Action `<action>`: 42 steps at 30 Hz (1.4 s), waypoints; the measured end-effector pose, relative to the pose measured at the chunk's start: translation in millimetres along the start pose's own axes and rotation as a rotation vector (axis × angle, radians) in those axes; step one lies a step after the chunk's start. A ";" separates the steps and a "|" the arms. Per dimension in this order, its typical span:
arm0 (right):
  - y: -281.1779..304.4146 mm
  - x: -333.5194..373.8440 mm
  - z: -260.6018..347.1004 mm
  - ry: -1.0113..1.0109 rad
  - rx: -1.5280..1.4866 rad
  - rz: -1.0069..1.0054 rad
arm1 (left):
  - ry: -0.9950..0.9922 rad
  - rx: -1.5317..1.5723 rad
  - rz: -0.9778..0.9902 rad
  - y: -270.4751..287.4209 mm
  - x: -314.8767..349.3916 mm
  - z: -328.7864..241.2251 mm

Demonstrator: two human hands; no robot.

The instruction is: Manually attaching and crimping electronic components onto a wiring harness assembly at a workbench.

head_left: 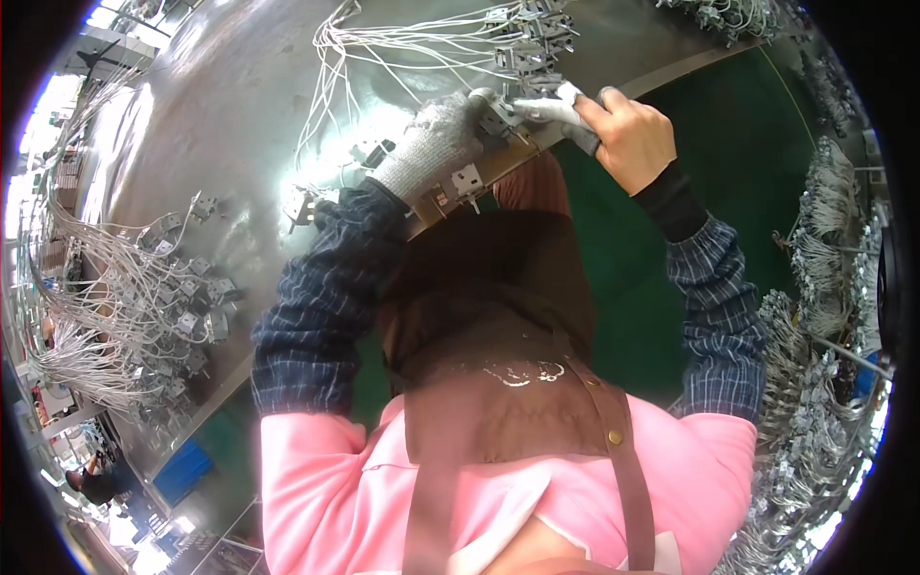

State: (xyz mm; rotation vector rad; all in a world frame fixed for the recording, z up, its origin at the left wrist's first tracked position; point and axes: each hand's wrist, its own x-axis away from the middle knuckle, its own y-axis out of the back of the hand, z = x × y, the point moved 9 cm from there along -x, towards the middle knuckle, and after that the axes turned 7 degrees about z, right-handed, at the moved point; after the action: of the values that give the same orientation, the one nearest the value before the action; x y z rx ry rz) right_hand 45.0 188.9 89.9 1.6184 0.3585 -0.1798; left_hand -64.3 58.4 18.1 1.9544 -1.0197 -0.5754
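Observation:
My left hand [436,142], in a grey knitted glove, reaches over the table's near edge. Its fingers are closed at a small boxy metal part [496,122]. From the right comes my right hand [632,139], mostly bare, with white and grey coverings on its fingers. Those fingers are bent together and meet the left fingertips near that part; what they pinch is hidden. Just beyond both hands lies a cluster of similar metal parts [532,43] on thin white wires [412,40]. Another metal part [467,180] sits on a brownish strip along the edge, below my left wrist.
The metal table [249,105] stretches ahead and left. A large heap of wired metal parts [182,287] covers its left side, and a few loose parts [302,204] lie by my left forearm. Bundles of wired parts [824,249] hang on a rack at right. A blue bin [182,471] stands lower left.

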 end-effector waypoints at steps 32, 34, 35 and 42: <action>-129.0 110.5 44.3 -0.630 -2.330 0.480 | 0.053 0.439 0.187 7.3 7.2 -13.1; -137.2 117.2 44.8 -0.665 -2.363 0.452 | 0.026 0.382 0.155 7.9 5.2 -15.3; -124.2 108.5 20.0 -0.528 -1.765 0.242 | 0.015 0.351 0.134 10.0 4.0 -15.3; 18.5 43.2 29.0 -0.053 0.216 -0.064 | -0.127 -0.284 0.354 13.4 -53.3 -33.4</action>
State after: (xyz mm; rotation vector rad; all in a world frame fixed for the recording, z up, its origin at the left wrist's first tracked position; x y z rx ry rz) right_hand 94.6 164.5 90.7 1.8124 0.3597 -0.3188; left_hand -77.0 113.6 48.5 1.4634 -1.2550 -0.6102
